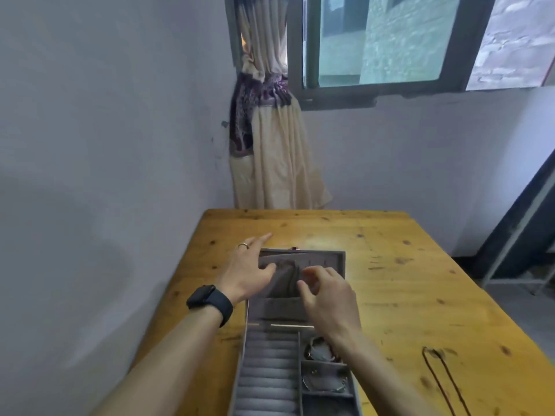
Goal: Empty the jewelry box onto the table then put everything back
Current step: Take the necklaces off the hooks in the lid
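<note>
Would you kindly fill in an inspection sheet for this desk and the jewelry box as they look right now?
Surface: wooden table, knotty, bare at the far end.
Job's things: grey jewelry box open, lid tipped back with dark strands hanging inside; ring rolls bare; pieces still in the right-side compartments. One dark necklace lies on the table, right of the box.
Clutter: nothing seen.
Grips: left hand spread on the lid's left edge, wearing a ring and dark watch; right hand curled at the lid's strands, grip blurred.
Cables: nothing seen.
Surroundings: pale walls, tied curtain, window.
</note>
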